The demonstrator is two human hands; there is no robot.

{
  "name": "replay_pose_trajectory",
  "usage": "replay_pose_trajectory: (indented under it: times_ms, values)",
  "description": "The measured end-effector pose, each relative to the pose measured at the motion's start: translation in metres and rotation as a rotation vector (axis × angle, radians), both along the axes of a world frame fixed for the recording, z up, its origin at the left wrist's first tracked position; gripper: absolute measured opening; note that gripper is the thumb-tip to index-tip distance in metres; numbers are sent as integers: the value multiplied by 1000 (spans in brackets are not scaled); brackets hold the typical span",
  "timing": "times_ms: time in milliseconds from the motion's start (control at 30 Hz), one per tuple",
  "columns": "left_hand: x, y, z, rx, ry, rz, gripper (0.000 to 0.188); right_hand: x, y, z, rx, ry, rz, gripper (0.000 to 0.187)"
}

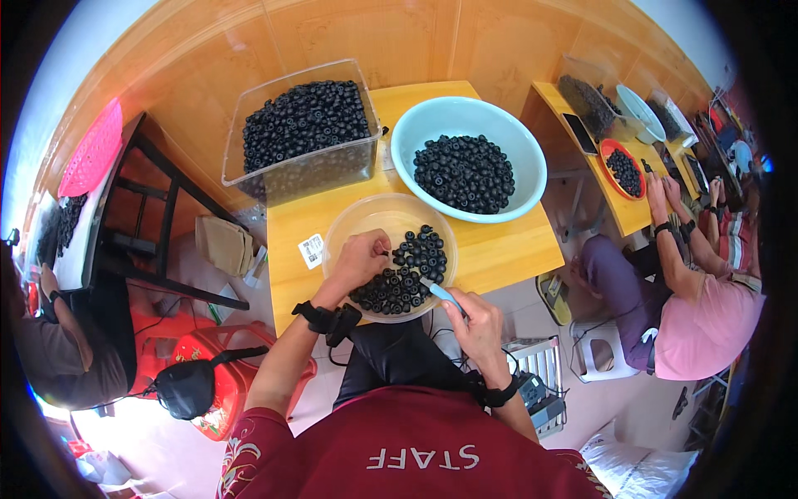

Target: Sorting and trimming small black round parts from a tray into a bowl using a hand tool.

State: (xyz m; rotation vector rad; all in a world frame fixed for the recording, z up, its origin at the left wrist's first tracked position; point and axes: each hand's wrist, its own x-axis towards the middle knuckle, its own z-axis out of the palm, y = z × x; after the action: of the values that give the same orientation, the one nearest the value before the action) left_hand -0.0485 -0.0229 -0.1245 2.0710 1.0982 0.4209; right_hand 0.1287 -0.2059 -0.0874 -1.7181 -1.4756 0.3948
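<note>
A shallow clear round tray (334, 226) stands at the table's near edge, with many small black ring-shaped parts (422, 252) heaped in its right and lower portion. Over its left side my left hand (359, 261) is closed in a pinch, and a bit of a small black part shows at the fingertips. My right hand (476, 326) grips the light blue handle of a small knife-like tool (445, 294). Its short metal tip points at the black parts near the tray's right rim; the exact blade shape is too small to tell.
Behind the tray, a clear rectangular bin (324, 179) and a light blue basin (527, 187) hold more black parts on the wooden table (499, 258). People sit at both sides; at right stands another table with a red bowl (608, 146). A red stool (218, 407) is at lower left.
</note>
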Motion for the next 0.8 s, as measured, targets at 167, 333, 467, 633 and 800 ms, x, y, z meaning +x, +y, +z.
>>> replay_pose_trajectory:
  times_ms: [167,333,467,633,800]
  values:
    - [-14,-17,44,-593,-548,149,17,1,6,-1,74,26,10,16]
    - [-22,-43,38,-940,-966,188,22,-8,13,16,63,8,42,16]
    - [-20,-62,33,-1133,-1109,187,23,-18,17,21,110,24,86,17]
    - [-19,-73,30,-1208,-1245,166,15,-23,18,23,117,-18,161,21]
    - [-21,-75,26,-1211,-1254,173,15,-23,21,23,121,-63,211,22]
